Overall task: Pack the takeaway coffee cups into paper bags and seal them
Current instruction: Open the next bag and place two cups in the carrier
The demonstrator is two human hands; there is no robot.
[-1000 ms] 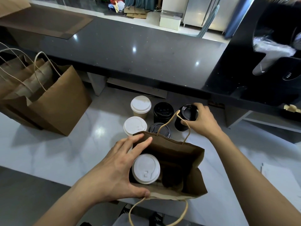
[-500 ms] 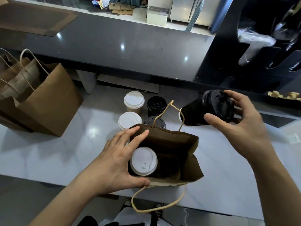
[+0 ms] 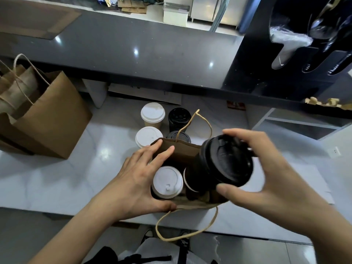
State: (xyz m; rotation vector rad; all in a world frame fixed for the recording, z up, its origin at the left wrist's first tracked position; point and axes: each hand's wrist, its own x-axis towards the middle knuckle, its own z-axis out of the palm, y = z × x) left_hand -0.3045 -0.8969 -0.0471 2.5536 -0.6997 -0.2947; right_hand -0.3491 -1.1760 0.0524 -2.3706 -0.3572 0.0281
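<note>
You stand at a white marble counter (image 3: 57, 180), with a raised dark grey ledge (image 3: 133, 44) along its far side. On the ledge's left end lies a flat brown mat (image 3: 34, 18). To your right a black dispenser (image 3: 285, 54) holds a clear plastic sleeve (image 3: 287, 40) and dark lids in its slots. Just below it, a shelf carries torn cardboard scraps (image 3: 322, 102). Beyond the ledge, a white bin (image 3: 176, 14) sits on the floor beside steel cabinets (image 3: 213, 7). A wall socket (image 3: 335, 151) shows at far right.
</note>
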